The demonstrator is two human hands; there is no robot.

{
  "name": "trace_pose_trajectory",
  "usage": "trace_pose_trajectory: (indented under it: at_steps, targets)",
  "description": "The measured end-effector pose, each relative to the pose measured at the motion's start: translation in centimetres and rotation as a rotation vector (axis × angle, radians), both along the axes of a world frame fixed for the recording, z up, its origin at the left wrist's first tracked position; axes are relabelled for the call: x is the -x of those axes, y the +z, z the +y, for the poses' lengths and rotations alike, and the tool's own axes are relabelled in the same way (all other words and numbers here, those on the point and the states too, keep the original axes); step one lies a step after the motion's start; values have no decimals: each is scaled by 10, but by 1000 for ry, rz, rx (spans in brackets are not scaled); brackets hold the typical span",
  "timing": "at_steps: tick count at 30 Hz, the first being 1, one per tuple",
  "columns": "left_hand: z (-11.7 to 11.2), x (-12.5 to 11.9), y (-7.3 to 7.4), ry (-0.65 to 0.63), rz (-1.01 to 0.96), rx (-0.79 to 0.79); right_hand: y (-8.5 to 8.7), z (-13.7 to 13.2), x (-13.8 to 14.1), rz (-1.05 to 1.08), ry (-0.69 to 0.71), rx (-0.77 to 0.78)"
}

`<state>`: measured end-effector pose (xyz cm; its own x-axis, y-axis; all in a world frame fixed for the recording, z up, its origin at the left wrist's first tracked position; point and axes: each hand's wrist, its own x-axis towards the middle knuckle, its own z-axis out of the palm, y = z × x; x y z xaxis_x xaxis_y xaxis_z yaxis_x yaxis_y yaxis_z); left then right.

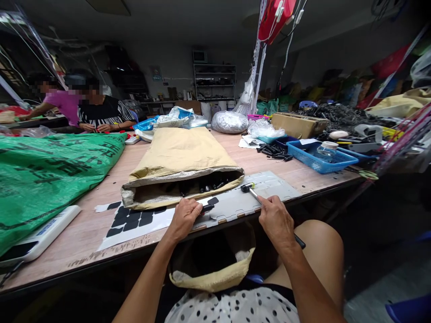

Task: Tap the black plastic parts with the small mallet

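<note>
My left hand [184, 218] is closed at the table's near edge, pinching a small black part [208, 208] that rests on the grey-white board [232, 204]. My right hand [276, 222] grips a small hammer [248, 187] with a metal shaft. Its black and yellow-green head is just above or on the board, to the right of the part; contact cannot be made out. Behind my left hand lies a tan woven sack [188, 150], its mouth facing me with black pieces [205, 185] inside. Below the table edge, a second tan sack [215, 278] hangs open over my lap.
A green sack [57, 175] and a white device [50, 233] lie at the left. Black squares on a sheet [131, 220] sit beside the board. Toward the right are loose black parts [276, 154], a blue basket [319, 161] and a cardboard box [296, 124]. Two people sit across at the left.
</note>
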<state>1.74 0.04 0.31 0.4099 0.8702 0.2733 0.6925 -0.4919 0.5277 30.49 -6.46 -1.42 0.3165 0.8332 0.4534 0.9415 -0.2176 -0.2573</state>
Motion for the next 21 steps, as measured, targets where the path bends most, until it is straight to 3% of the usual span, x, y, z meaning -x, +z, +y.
trace_pose_trajectory:
  at_steps: [3, 6, 8, 11, 13, 15, 17, 19, 21]
  targets:
    - [-29, -6, 5, -82, -25, -133, -1, 1, -2, 5, 4, 3]
    - [-63, -14, -4, -245, 0, -175, -1, 1, -2, 13, 6, 2]
    - [-80, -18, -20, -291, 88, -112, 0, 0, -2, 20, -1, 3]
    - [-94, -22, -47, -212, 279, 50, 2, 0, -1, 23, -4, 14]
    - [-96, -23, -53, -187, 345, 149, 3, 0, 0, 25, 3, 21]
    - [-91, -23, -44, -234, 284, 188, 3, -1, 0, 28, 8, 23]
    - [-76, -23, -23, -261, 120, 142, 3, -1, 0, 29, 5, 20]
    - [-48, -22, 0, -187, -37, 19, 2, -1, 0, 25, 0, 16]
    - [-11, -19, 17, -23, -58, -148, 2, -1, 0, 22, -1, 10]
